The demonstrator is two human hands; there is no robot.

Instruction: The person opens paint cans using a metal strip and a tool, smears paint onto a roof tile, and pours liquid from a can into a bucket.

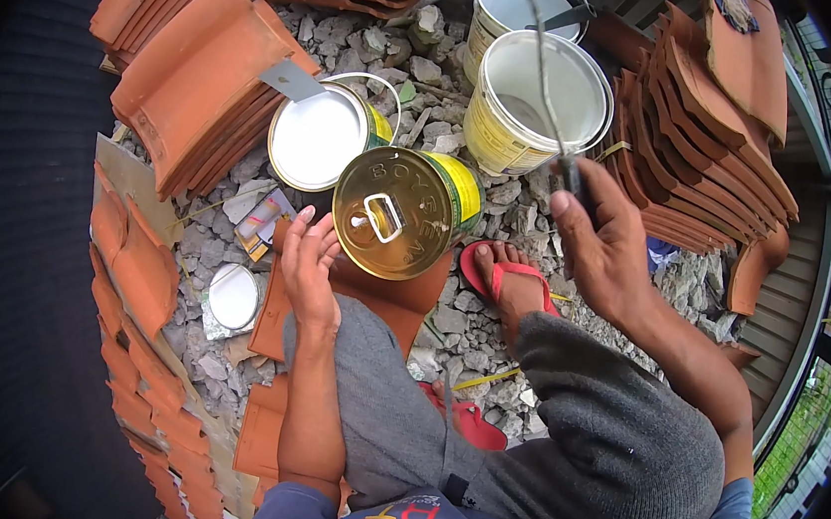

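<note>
A metal can (379,226) with a gold lid, a pale ring handle on it and a yellow label is tilted over a clay roof tile near my knees. My left hand (312,265) is at its left rim, fingers stretched out; whether they touch it I cannot tell. My right hand (603,238) is wrapped round the dark handle of a tool with a long, thin, bent metal rod (544,67), raised to the right of the can. Just behind stands a can of white paint (319,138) with its wire handle up and a flat metal blade (293,80) over its rim.
Two white buckets (542,92) stand at the back. Stacked clay roof tiles (203,79) rise on the left and more tiles (707,138) on the right. Grey rubble (356,44) covers the ground. A small white-topped tin (234,295) sits at the left. My red flip-flops (499,278) are below.
</note>
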